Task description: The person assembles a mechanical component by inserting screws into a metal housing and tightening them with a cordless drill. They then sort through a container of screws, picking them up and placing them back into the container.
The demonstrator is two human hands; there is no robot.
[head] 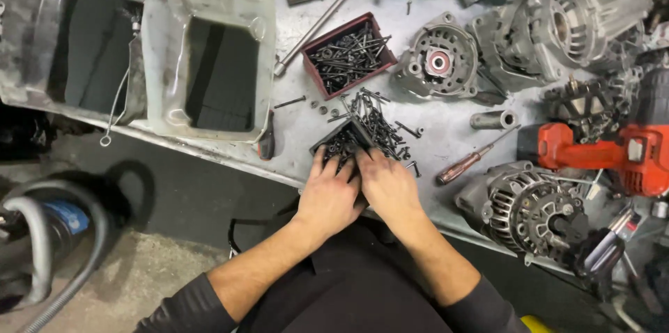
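Observation:
Both my hands rest side by side at the near edge of a grey metal workbench (pixel 446 131). My left hand (pixel 329 194) and my right hand (pixel 390 185) each hold a side of a small black tray (pixel 346 138) tipped toward a loose heap of dark screws and bolts (pixel 376 122). The fingers lie flat over the tray's near edges. Behind the heap stands a dark red box (pixel 348 54) filled with long black screws.
Two cut-open plastic canisters (pixel 209 54) lie at the left. Alternator housings (pixel 440 61) and an alternator (pixel 529 211) crowd the right, with a red power drill (pixel 613 155), a wooden-handled screwdriver (pixel 468 162) and a long metal rod (pixel 317 26). A vacuum hose (pixel 49 249) lies on the floor.

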